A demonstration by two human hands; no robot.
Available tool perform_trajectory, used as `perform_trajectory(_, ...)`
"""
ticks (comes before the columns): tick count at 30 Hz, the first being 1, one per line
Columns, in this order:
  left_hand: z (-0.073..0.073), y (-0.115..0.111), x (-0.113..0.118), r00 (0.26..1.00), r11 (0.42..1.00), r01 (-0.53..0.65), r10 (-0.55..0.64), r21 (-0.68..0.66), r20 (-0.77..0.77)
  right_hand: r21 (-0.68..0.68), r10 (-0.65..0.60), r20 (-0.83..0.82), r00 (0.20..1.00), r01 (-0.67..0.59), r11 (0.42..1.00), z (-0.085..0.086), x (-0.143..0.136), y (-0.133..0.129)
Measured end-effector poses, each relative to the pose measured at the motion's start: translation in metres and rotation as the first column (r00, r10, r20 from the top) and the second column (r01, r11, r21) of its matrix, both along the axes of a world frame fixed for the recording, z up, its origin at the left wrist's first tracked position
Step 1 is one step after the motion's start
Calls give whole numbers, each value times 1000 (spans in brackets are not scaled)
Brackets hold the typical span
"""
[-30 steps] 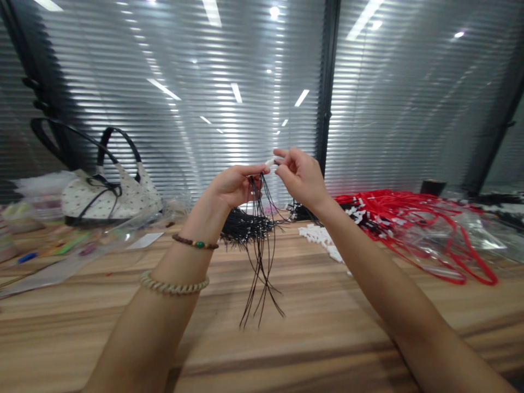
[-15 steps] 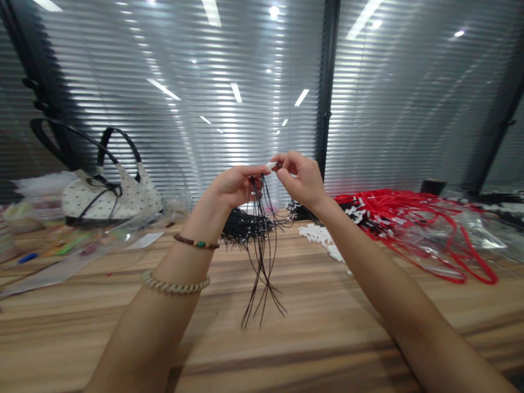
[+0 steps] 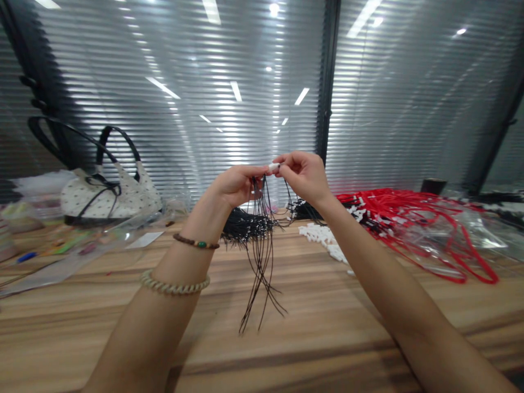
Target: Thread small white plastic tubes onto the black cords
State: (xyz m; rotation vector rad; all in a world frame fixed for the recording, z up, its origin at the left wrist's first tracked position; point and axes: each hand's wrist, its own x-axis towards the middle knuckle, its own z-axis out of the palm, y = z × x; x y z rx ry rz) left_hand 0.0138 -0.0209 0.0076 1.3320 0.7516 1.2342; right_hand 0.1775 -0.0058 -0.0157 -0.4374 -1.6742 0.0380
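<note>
Above the table, my left hand [image 3: 241, 183] is closed on a small white plastic piece [image 3: 273, 168], pinched at the fingertips. Several thin black cords [image 3: 262, 245] hang from that hand toward the tabletop, their lower ends crossing. My right hand [image 3: 303, 173] meets it from the right, thumb and forefinger closed at the other end of the white piece. A black cord end seems to be in this pinch, with a loop curving down below it; the detail is too small to make out fully.
Behind my hands lies a bundle of black cords [image 3: 248, 225]. White pieces [image 3: 321, 236] form a pile right of centre. Red lanyards [image 3: 393, 204] and clear plastic bags [image 3: 434, 245] spread at the right. A white handbag [image 3: 110, 199] stands at the back left, near a blue pen [image 3: 27, 257].
My right thumb and fingers have closed in on the white piece, which has shifted slightly right. A cord loop now shows below the right hand. The hanging cords have swayed a little.
</note>
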Motion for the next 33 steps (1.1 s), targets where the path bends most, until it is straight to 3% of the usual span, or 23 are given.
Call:
perform_trajectory(9,1,1,0,1000,1000,-15,15,-6,4,58,-60,78,995,56,997,-1,1,-2)
perform_trajectory(15,-2,8,-1,994,997,-77,75,17,73,-15,-85,82,993,87,996,0,3,-4)
perform_trajectory(20,-4,19,-5,939,962,-245,203,124,277,-81,-299,228,926,325,942,2,4,-3)
perform_trajectory(24,-5,25,-11,882,921,-340,244,187,404,-177,-330,437,837,439,881,4,3,-7)
perform_trajectory(27,-5,25,-13,861,903,-361,227,232,456,-313,-243,529,813,453,835,4,1,-12)
perform_trajectory(29,-4,23,-12,869,910,-333,193,249,456,-464,-129,500,857,391,795,1,-2,-13)
perform_trajectory(33,-2,15,-6,888,931,-260,127,255,442,-791,143,250,958,117,601,-9,-15,-9)
